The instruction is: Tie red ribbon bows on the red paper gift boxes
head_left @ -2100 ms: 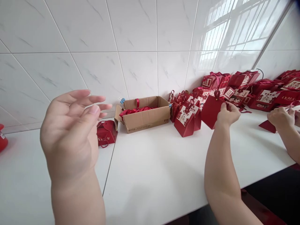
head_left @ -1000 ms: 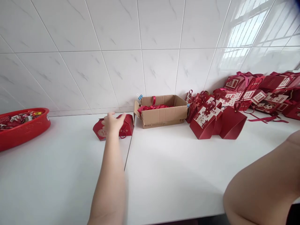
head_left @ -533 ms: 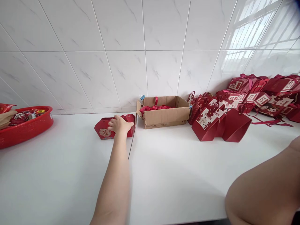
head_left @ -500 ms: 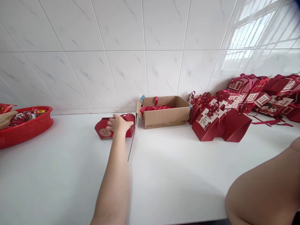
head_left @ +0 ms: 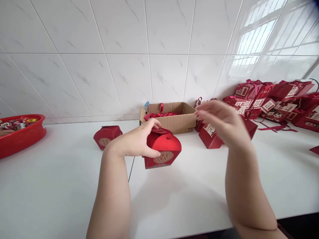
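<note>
My left hand (head_left: pixel 143 139) grips a red paper gift box (head_left: pixel 164 156), thumb on its front and fingers over its far side. The box has a rounded top with a hole, a round gold emblem on the front, and hangs slightly tilted above the white table (head_left: pixel 159 202). My right hand (head_left: pixel 221 122) hovers to the right, a little blurred, its fingers stretched out and nothing in them. It partly hides the dark red triangular boxes (head_left: pixel 211 141) behind it. A second red box (head_left: pixel 106 136) with the same emblem stands left of my left hand.
An open cardboard box (head_left: pixel 184 122) holding red ribbon stands against the tiled wall (head_left: pixel 127 76), a blue clip (head_left: pixel 147 104) on its corner. Stacked ribboned gift boxes (head_left: pixel 256 96) fill the back right. A red basin (head_left: pixel 27 136) with wrapped sweets sits at left.
My left hand has picked up one red gift box and brought it right and nearer. My right hand has come up from the lower right into the middle. The view has turned slightly right.
</note>
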A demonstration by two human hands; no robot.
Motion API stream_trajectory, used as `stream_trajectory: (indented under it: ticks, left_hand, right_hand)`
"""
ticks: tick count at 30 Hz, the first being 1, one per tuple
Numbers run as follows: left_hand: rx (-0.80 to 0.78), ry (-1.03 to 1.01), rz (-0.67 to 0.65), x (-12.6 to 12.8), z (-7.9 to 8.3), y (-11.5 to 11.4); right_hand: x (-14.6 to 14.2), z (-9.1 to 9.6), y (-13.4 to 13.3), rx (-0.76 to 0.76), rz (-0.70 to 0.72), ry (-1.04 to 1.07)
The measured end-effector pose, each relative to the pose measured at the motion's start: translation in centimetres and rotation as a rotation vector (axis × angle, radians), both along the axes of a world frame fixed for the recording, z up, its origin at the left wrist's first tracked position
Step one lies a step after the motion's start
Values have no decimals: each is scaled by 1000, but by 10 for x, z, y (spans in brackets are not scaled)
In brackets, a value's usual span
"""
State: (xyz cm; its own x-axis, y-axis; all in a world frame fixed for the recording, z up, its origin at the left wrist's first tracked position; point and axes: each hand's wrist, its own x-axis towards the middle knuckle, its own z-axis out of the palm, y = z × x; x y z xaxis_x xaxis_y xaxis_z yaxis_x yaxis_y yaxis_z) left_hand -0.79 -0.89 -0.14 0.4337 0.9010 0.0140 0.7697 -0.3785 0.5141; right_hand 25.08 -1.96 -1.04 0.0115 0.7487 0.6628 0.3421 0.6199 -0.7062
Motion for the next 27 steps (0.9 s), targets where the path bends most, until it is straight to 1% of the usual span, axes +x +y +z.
stream_trajectory:
  ticks: [2,3,5,6,9,12,14,17,19,21,24,27]
  left_hand:
    - [-37,23,-47,8,0,-3]
    - [-48,34,-53,11,0,-4]
    - [-63,54,-49,15,1,-7]
    - [-67,61,-45,17,1,-8]
    - [-68,89,-41,19,0,-8]
    - [-78,129,-51,20,-3,-4]
    - [-91,146,-56,21,-5,0]
    - [-136,181,-33,22,-10,10]
    - [-158,198,-28,23,-17,20]
    - [-169,201,-48,25,-26,32]
    - [-241,231,-52,25,-39,47]
    - [-274,228,-28,18,-43,52]
  right_hand:
    - [-14,-6,9,-225,80,-194]
    - [-19,-10,13,-308,96,-262]
    - [-25,-16,19,-411,124,-349]
    - [-27,-18,21,-434,138,-379]
    - [-27,-20,25,-446,185,-446]
    - [-24,-19,26,-454,187,-477]
    - [-20,-18,28,-481,120,-498]
    - [-10,-19,32,-531,-55,-577]
    - [-2,-21,36,-558,-143,-649]
    - [6,-21,36,-554,-187,-682]
    - [11,-16,27,-492,-207,-643]
    - [11,-3,0,-431,-209,-589]
